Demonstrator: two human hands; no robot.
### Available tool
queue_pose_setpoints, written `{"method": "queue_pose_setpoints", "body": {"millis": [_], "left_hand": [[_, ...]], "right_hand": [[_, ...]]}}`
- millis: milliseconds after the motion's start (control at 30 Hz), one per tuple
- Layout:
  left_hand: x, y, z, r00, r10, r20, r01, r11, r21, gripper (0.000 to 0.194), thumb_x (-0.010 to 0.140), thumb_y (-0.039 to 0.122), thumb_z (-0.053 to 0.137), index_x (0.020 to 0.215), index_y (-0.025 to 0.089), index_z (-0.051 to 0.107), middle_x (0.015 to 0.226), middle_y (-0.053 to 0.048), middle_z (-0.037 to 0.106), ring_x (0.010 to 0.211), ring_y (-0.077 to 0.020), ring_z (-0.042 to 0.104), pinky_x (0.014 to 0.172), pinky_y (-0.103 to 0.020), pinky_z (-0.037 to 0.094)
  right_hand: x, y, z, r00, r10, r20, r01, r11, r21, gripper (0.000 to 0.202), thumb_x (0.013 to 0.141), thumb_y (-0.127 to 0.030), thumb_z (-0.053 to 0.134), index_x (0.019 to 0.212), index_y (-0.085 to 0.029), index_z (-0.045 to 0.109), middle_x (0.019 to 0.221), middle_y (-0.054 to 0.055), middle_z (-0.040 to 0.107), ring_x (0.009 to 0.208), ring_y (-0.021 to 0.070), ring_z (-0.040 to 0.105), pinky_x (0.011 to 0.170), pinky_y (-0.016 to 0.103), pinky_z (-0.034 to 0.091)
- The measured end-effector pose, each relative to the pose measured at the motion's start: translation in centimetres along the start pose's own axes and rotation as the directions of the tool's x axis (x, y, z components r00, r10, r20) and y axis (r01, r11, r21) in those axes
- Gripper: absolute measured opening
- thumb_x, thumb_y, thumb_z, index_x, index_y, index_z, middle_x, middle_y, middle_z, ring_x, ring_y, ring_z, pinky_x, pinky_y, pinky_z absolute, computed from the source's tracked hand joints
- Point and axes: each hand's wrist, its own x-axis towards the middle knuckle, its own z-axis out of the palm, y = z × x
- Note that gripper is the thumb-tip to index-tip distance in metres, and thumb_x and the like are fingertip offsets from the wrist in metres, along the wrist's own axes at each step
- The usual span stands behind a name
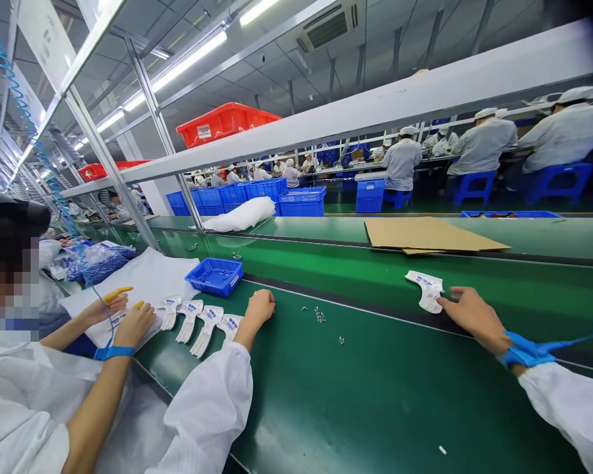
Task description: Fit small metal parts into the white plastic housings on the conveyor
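My left hand (259, 309) is closed in a loose fist above the green bench, beside a row of white curved plastic pieces (208, 329). Whatever its fingers may hold is hidden. Out on the green belt, my right hand (474, 317) has its thumb at the near edge of another white curved plastic piece (427, 291) with blue marks. Its index finger stands apart from the thumb, and a blue wrist strap (526, 350) circles that wrist. Small metal screws (319, 315) lie scattered on the bench between my hands.
A blue tray (216, 276) of small parts stands beyond my left hand. At left, a co-worker's hands (137, 324) with yellow finger covers are over white sheeting (172, 270). Cardboard (429, 235) lies past the belt. A small white scrap (442, 450) is near the front.
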Motion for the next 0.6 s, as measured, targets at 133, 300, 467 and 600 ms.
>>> {"method": "queue_pose_setpoints", "body": {"millis": [133, 300, 467, 600], "left_hand": [[-4.9, 1.5, 1.6, 0.993, 0.102, 0.052, -0.094, 0.986, -0.141, 0.024, 0.095, 0.035, 0.062, 0.108, 0.014, 0.064, 0.105, -0.006, 0.066, 0.089, -0.0175, 0.065, 0.081, -0.037, 0.056], [-10.6, 3.8, 4.3, 0.983, 0.182, -0.025, -0.180, 0.928, -0.325, 0.007, 0.087, 0.022, 0.068, 0.091, 0.017, 0.067, 0.092, -0.002, 0.066, 0.082, -0.0155, 0.063, 0.080, -0.032, 0.052], [-12.9, 4.9, 5.3, 0.969, 0.245, -0.044, -0.231, 0.823, -0.518, 0.024, 0.080, 0.017, 0.068, 0.104, 0.021, 0.066, 0.092, -0.001, 0.067, 0.075, -0.0136, 0.064, 0.070, -0.025, 0.053], [-13.6, 4.6, 4.7, 0.956, 0.292, -0.034, -0.248, 0.741, -0.624, 0.026, 0.082, 0.018, 0.062, 0.108, 0.020, 0.066, 0.095, -0.003, 0.072, 0.081, -0.0151, 0.068, 0.074, -0.026, 0.055]], "right_hand": [[-6.1, -2.7, 1.1, 0.973, -0.205, 0.103, 0.219, 0.965, -0.147, 0.035, 0.084, -0.027, 0.058, 0.117, -0.014, 0.062, 0.124, 0.021, 0.064, 0.115, 0.0348, 0.062, 0.096, 0.044, 0.046], [-16.7, -7.1, 5.5, 0.623, -0.494, 0.606, 0.622, 0.783, -0.002, 0.028, 0.093, -0.031, 0.051, 0.114, -0.020, 0.065, 0.120, 0.010, 0.067, 0.107, 0.0259, 0.063, 0.095, 0.041, 0.047], [-20.5, -8.6, 9.6, 0.493, -0.544, 0.679, 0.704, 0.708, 0.056, 0.034, 0.094, -0.024, 0.053, 0.127, -0.017, 0.059, 0.124, 0.013, 0.061, 0.116, 0.0255, 0.057, 0.102, 0.040, 0.043], [-19.8, -8.4, 10.8, 0.513, -0.544, 0.664, 0.728, 0.686, -0.001, 0.020, 0.096, -0.021, 0.050, 0.107, -0.016, 0.065, 0.109, 0.011, 0.062, 0.106, 0.0242, 0.059, 0.096, 0.039, 0.045]]}}
